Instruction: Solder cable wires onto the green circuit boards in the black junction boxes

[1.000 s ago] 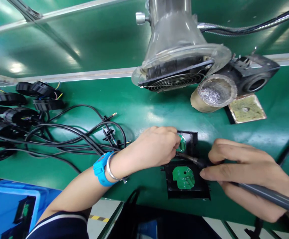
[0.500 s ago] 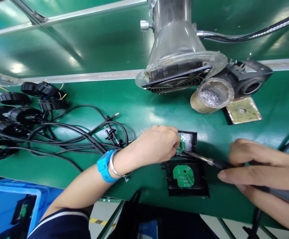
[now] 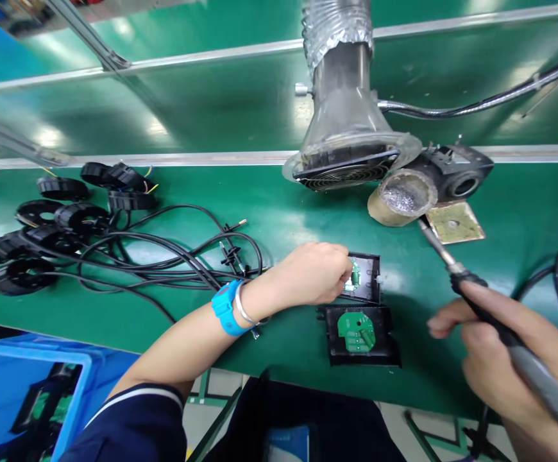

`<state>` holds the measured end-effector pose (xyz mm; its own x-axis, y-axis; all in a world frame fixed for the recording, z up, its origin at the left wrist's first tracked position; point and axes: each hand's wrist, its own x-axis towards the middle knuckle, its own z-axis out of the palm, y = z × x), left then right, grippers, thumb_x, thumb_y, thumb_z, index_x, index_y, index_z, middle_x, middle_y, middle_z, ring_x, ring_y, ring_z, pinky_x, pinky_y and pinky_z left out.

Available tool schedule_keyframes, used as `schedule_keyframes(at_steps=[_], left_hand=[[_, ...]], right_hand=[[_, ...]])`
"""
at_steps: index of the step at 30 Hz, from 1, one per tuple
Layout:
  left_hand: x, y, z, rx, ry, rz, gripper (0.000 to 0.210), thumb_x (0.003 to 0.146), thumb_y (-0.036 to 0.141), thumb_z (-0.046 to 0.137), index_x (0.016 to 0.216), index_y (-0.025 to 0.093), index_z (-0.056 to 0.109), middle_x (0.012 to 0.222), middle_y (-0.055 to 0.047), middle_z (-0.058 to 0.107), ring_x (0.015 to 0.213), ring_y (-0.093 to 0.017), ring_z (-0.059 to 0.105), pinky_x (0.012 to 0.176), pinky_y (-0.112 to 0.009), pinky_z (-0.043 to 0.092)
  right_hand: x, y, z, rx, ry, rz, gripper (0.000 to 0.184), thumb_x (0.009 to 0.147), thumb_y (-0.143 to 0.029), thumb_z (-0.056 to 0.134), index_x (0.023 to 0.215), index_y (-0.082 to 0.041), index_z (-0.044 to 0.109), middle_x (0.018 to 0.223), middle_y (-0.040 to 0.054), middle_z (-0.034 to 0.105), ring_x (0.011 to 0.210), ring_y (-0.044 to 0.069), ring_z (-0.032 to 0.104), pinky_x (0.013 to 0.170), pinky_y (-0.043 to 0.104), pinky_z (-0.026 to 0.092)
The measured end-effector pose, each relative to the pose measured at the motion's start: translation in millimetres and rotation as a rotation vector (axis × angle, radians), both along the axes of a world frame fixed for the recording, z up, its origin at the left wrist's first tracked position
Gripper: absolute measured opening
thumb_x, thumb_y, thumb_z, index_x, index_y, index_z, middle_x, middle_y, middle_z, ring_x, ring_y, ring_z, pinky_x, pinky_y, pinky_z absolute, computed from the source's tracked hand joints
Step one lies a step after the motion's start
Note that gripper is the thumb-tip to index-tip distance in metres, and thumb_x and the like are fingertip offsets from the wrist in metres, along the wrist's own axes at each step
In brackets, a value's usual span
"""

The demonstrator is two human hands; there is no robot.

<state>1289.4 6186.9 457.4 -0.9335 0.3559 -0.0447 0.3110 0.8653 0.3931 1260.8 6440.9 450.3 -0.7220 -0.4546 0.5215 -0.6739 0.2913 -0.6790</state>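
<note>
My left hand (image 3: 318, 273) is closed at the left end of the upper black housing (image 3: 369, 266); what its fingers pinch is hidden. Part of a small green circuit board (image 3: 355, 274) shows beside its fingertips. My right hand (image 3: 505, 346) grips a soldering iron (image 3: 488, 314), whose tip points up and left. That tip lies by the left edge of the yellowish cleaning sponge (image 3: 456, 222), just below the round pot (image 3: 394, 204) of silvery bits. Nearer to me sits a second black housing (image 3: 334, 343) with a green circuit board (image 3: 356, 332) in it.
Black cables (image 3: 173, 240) and several round black parts (image 3: 24, 277) cover the left side of the bench. A fume extractor hood (image 3: 344, 128) hangs above the back. Beside the pot stands a black holder (image 3: 466, 176). A blue bin (image 3: 84, 385) is at lower left.
My right hand has drawn the soldering iron away from the upper board, and its tip is now by the pot and sponge. My left hand stays at the upper housing. The view has shifted.
</note>
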Motion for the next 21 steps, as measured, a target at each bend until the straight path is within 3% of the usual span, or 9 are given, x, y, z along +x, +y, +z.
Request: schedule_keyframes(at_steps=[2, 7, 10, 12, 14, 16, 18, 21], left_hand=[[4, 2, 6.4, -0.038, 0.027, -0.017, 0.016, 0.078, 0.015, 0.052, 0.078, 0.017, 0.068, 0.084, -0.004, 0.065, 0.08, -0.019, 0.06, 0.068, -0.03, 0.046], [36, -14, 42.5, -0.005, 0.103, 0.002, 0.025, 0.084, 0.028, 0.058, 0.103, 0.018, 0.068, 0.105, -0.005, 0.066, 0.1, -0.02, 0.059, 0.09, -0.031, 0.047], [62, -52, 53.6, -0.018, 0.169, 0.251, 0.024, 0.087, 0.023, 0.054, 0.107, 0.019, 0.067, 0.109, -0.003, 0.067, 0.103, -0.017, 0.06, 0.093, -0.029, 0.046], [77, -84, 47.9, -0.073, 0.211, 0.522, 0.024, 0.087, 0.019, 0.052, 0.103, 0.019, 0.068, 0.106, -0.003, 0.069, 0.099, -0.018, 0.062, 0.09, -0.031, 0.047], [87, -112, 34.0, -0.109, 0.214, 0.71, 0.023, 0.085, 0.019, 0.052, 0.102, 0.019, 0.068, 0.104, -0.005, 0.069, 0.096, -0.019, 0.062, 0.087, -0.033, 0.048], [93, -133, 17.6, -0.095, 0.198, 0.726, 0.024, 0.082, 0.02, 0.056, 0.103, 0.017, 0.067, 0.101, -0.006, 0.069, 0.095, -0.02, 0.062, 0.087, -0.034, 0.048], [96, -144, 5.1, -0.046, 0.196, 0.658, 0.023, 0.08, 0.018, 0.057, 0.1, 0.017, 0.067, 0.092, -0.004, 0.069, 0.088, -0.017, 0.062, 0.083, -0.031, 0.048], [103, -157, -2.1, 0.022, 0.248, 0.637, 0.014, 0.078, 0.013, 0.055, 0.088, 0.016, 0.065, 0.08, -0.001, 0.066, 0.075, -0.012, 0.06, 0.073, -0.024, 0.048]], right_hand=[[5, -12, -5.9, 0.027, 0.095, 0.024, 0.042, 0.086, -0.01, 0.056, 0.125, -0.025, 0.057, 0.077, -0.0022, 0.067, 0.061, 0.01, 0.064, 0.055, 0.022, 0.053], [1, -32, -17.3, 0.238, 0.343, 0.208, 0.033, 0.082, -0.017, 0.066, 0.113, -0.019, 0.058, 0.108, 0.0041, 0.068, 0.087, 0.015, 0.068, 0.082, 0.027, 0.054], [-5, -39, -25.9, 0.254, 0.39, 0.277, 0.032, 0.085, -0.024, 0.062, 0.116, -0.018, 0.055, 0.109, 0.0054, 0.067, 0.091, 0.018, 0.067, 0.088, 0.033, 0.051], [-7, -41, -30.8, 0.246, 0.411, 0.287, 0.032, 0.088, -0.027, 0.059, 0.119, -0.018, 0.054, 0.109, 0.0051, 0.067, 0.089, 0.019, 0.066, 0.089, 0.036, 0.05], [-6, -41, -33.4, 0.231, 0.431, 0.268, 0.033, 0.089, -0.03, 0.057, 0.12, -0.019, 0.054, 0.108, 0.0041, 0.066, 0.087, 0.02, 0.065, 0.085, 0.036, 0.05], [-4, -40, -34.0, 0.23, 0.433, 0.234, 0.034, 0.088, -0.028, 0.058, 0.121, -0.021, 0.055, 0.107, 0.0038, 0.066, 0.083, 0.021, 0.065, 0.079, 0.035, 0.05], [-1, -39, -34.7, 0.25, 0.412, 0.19, 0.035, 0.086, -0.025, 0.06, 0.121, -0.022, 0.056, 0.103, 0.0037, 0.066, 0.079, 0.023, 0.065, 0.069, 0.035, 0.051], [1, -36, -40.0, 0.306, 0.384, 0.095, 0.038, 0.083, -0.029, 0.063, 0.12, -0.028, 0.057, 0.096, 0.0018, 0.067, 0.068, 0.021, 0.064, 0.059, 0.034, 0.05]])
